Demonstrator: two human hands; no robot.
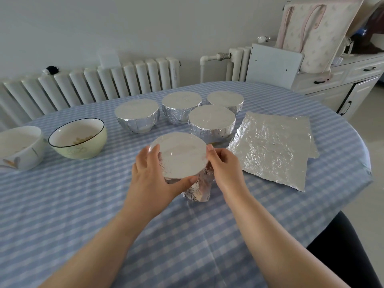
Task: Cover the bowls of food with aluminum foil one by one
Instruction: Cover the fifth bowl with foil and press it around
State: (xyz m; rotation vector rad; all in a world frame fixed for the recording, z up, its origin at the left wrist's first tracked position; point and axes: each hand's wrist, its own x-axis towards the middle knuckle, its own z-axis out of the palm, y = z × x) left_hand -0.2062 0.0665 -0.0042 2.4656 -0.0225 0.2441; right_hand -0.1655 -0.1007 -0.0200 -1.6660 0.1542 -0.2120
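Head camera looks down on a big round table [62,204] with a blue and white checked cloth. Behind it a long white radiator [93,84] runs along the wall, and a white cabinet [336,84] stands off to the right with a pale bag [318,36] on top.

On the right side of the table lie flat foil sheets [272,148], crinkly and shiny, one on top of another. At the far middle sit four wrapped bowls [212,123], close together, each with a smooth foil top. On the left sit two open bowls: a pale green bowl [80,138] with a dark rim and a bit of food inside, and a white bowl [19,146] just beside it at the table's edge.

Near the middle, in front of the wrapped ones, is the foil-covered bowl [179,155] being worked on. The left hand [151,173] curls around its left side, thumb under the rim in front. The right hand [223,165] presses on its right side, fingers bent around the foil. Loose foil sticks out under the bowl. The hands hide most of the bowl's sides.
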